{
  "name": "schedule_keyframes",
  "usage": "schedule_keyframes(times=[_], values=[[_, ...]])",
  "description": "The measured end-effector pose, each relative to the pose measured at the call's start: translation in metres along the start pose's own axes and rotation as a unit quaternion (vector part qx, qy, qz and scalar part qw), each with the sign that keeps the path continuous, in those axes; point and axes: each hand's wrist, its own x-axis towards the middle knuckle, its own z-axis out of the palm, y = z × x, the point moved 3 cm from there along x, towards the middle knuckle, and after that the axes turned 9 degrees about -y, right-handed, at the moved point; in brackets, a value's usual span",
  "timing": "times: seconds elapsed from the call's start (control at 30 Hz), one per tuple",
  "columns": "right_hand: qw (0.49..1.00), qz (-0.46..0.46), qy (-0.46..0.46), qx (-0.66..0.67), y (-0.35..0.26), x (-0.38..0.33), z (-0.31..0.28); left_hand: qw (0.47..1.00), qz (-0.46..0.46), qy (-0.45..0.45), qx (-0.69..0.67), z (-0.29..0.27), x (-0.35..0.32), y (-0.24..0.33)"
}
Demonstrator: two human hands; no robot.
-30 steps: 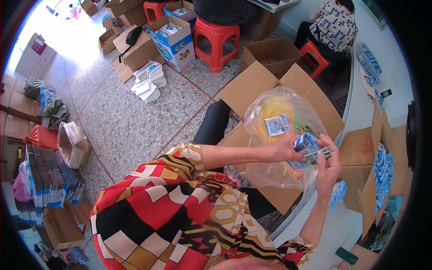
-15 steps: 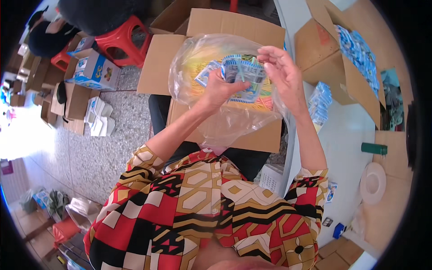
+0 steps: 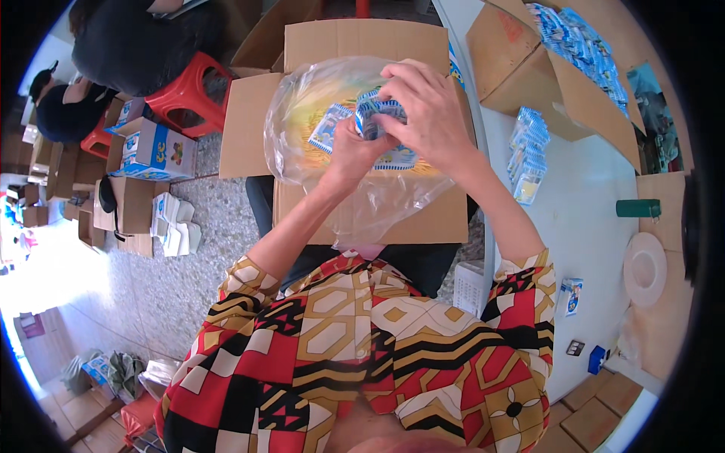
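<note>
My left hand (image 3: 356, 149) is closed on a small blue-and-white plastic packet (image 3: 370, 113), with the thumb across its lower part. From the right, my right hand (image 3: 429, 113) grips the same packet, its fingers curled over the top. They hide much of it. Below and beside my hands, more packets of this kind, such as a flat packet (image 3: 325, 130), lie on thin, mostly yellow sticks. A clear plastic bag (image 3: 283, 124) surrounds the sticks, inside an open cardboard box (image 3: 362, 38) in front of me.
To the right, a white table (image 3: 566, 249) bears a pile of packets (image 3: 529, 155), a cardboard carton (image 3: 521, 72) with more packets and a green cylinder (image 3: 638, 208). Far left are red stools (image 3: 189, 94), people in dark clothes (image 3: 140, 41) and a blue-and-white carton (image 3: 158, 151).
My right hand has come down and left from beside the packet, and its fingers now close on it. My left hand keeps its hold. The view has shifted slightly.
</note>
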Motion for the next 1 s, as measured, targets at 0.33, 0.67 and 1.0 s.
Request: schedule_keyframes(times=[0.33, 0.67, 1.0], values=[[0.838, 0.257, -0.015, 0.482, 0.035, -0.011, -0.005, 0.998, -0.041, -0.017, -0.035, -0.003, -0.006, 0.000], [0.802, 0.218, 0.012, 0.555, 0.039, -0.030, -0.012, 0.997, -0.020, -0.039, -0.068, -0.005, -0.009, 0.001], [0.861, 0.183, -0.068, 0.470, 0.037, -0.033, -0.002, 0.995, -0.002, -0.024, -0.093, -0.006, -0.008, 0.003]])
